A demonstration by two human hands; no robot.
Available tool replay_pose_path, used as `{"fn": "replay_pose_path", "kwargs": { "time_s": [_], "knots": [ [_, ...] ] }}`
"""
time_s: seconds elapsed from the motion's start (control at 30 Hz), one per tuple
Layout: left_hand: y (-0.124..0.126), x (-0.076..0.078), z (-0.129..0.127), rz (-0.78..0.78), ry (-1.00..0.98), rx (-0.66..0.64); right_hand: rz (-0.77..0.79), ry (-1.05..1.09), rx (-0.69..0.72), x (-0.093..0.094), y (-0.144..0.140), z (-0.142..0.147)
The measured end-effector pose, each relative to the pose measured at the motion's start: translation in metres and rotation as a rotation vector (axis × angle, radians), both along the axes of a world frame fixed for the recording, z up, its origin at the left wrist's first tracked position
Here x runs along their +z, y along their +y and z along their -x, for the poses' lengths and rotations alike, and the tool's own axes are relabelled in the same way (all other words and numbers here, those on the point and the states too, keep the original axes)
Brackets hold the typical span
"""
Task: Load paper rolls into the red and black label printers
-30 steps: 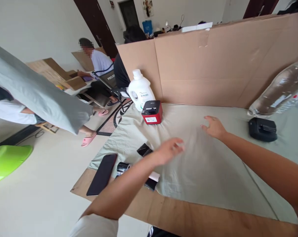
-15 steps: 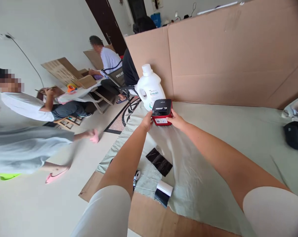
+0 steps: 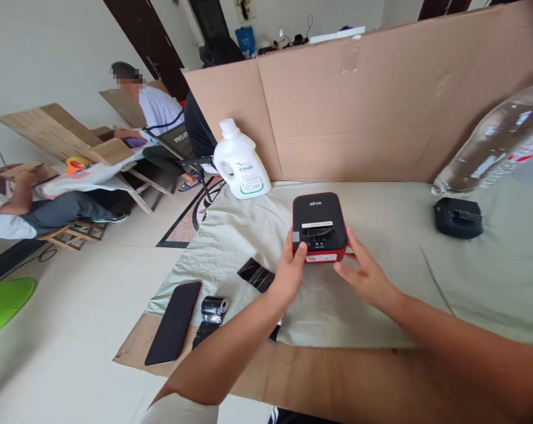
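Observation:
A small red and black printer (image 3: 318,227) sits on the pale green cloth (image 3: 381,282) in the middle of the table. My left hand (image 3: 290,272) grips its left side and my right hand (image 3: 364,272) holds its right front corner. A black film piece (image 3: 256,274) lies just left of my left hand. Farther left, a roll of black film (image 3: 213,307) and a black phone (image 3: 174,322) rest near the table's front edge.
A white detergent jug (image 3: 240,162) stands at the back left against a cardboard wall (image 3: 372,106). A black device (image 3: 457,217) and a clear plastic bottle (image 3: 491,147) are at the right. Two people sit at low tables on the left.
Both hands took hold of the red printer at the back by the jug and brought it toward me to the cloth's middle. A person walking past on the left has gone from view.

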State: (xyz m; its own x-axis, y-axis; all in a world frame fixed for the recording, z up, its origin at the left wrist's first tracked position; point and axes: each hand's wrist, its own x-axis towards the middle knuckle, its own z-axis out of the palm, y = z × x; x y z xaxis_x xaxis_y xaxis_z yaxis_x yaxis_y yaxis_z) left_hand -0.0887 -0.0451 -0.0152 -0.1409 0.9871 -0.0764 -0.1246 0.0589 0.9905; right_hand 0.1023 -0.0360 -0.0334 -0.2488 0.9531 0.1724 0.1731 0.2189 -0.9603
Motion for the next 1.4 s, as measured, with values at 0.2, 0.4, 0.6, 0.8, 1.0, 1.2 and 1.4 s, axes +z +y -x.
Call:
{"fn": "replay_pose_path", "kwargs": {
  "time_s": [0.2,0.4,0.6,0.8,1.0,1.2,1.4],
  "knots": [
    [-0.067,-0.010,-0.059,0.111,0.069,-0.109,0.063,-0.114,-0.125,-0.017,-0.093,-0.065],
    [-0.079,-0.019,-0.072,0.069,0.147,-0.152,0.068,-0.112,-0.172,-0.028,-0.111,-0.076],
    [-0.066,-0.020,-0.056,0.124,0.082,-0.211,0.141,-0.062,-0.289,-0.011,-0.091,-0.079],
    [-0.028,-0.017,-0.056,0.127,-0.118,-0.126,0.363,0.305,-0.430,0.000,-0.035,-0.059],
    [-0.017,-0.022,-0.063,0.022,-0.278,-0.289,0.298,0.223,-0.268,-0.011,-0.034,-0.051],
    [-0.026,-0.026,-0.061,0.023,-0.282,-0.293,0.264,0.121,-0.141,-0.017,-0.047,-0.061],
    [-0.033,-0.022,-0.060,0.068,-0.247,-0.284,0.281,0.134,-0.103,-0.016,-0.048,-0.060]
  ]
}}
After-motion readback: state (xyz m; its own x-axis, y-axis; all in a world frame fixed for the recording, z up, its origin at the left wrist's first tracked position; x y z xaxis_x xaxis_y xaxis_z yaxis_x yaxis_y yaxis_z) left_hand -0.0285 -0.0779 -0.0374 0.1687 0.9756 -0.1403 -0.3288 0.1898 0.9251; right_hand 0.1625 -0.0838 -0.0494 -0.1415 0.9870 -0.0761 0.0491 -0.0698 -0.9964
